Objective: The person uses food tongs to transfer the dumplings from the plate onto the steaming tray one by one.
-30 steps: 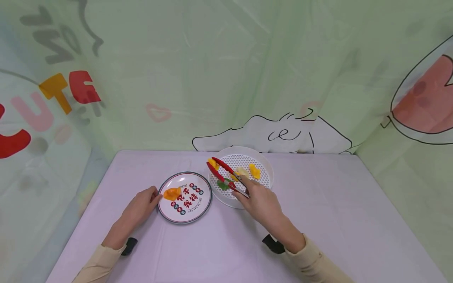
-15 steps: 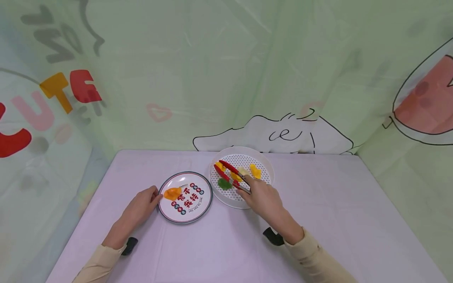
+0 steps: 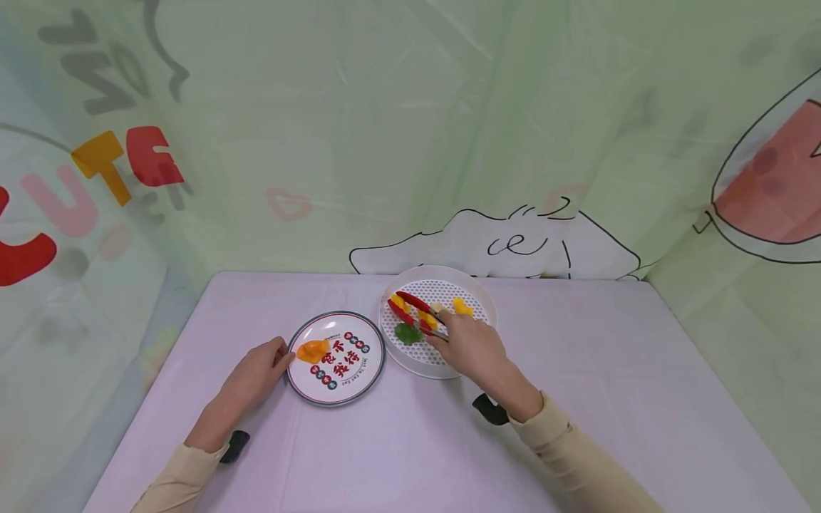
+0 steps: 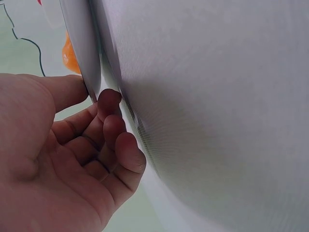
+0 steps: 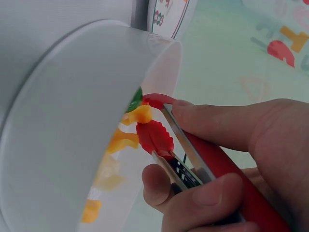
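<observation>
My left hand pinches the left rim of a round white plate with printed lettering, thumb on top in the left wrist view. On this plate lies an orange, dumpling-like piece. My right hand grips red-and-metal tongs, their red ends reaching down into a white perforated basket. A yellow piece shows between the tong arms, with another by their far ends. Beside the tongs lie a green leafy piece, a pale piece and a further yellow piece.
Plate and basket stand side by side on a table with a pale lilac cover, the basket near the back edge. A green printed curtain hangs behind and along both sides. Dark wrist bands sit under the sleeves.
The tongs have moved right, farther over the basket, and their arms stand closer together. My right hand has shifted slightly forward. The left hand and plate have not moved.
</observation>
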A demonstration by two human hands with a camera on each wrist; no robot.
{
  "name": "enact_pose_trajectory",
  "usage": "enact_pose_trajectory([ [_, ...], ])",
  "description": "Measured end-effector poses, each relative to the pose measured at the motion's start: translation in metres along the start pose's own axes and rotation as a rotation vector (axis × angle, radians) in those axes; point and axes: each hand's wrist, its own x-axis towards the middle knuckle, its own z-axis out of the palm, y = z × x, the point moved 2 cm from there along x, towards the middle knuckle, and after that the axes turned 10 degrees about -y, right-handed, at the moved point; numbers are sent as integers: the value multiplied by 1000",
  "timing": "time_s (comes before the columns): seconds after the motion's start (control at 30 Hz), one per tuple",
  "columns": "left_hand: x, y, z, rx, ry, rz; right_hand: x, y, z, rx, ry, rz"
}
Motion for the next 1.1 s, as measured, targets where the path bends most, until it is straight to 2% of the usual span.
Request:
enact_pose_trajectory([
  [0.2,-3,3,0,-16,-8,-2,2,-5,-2,-26,-26,4],
  [0.47,0,0,0,0,3,4,1,-6,-5,-40,-30,-1],
  [0.87,0,0,0,-6,-1,-3,-17,1,-19,-17,-7,30],
  [1.1,0,1,0,-9,1,-3,-25,2,-22,15,41,19],
])
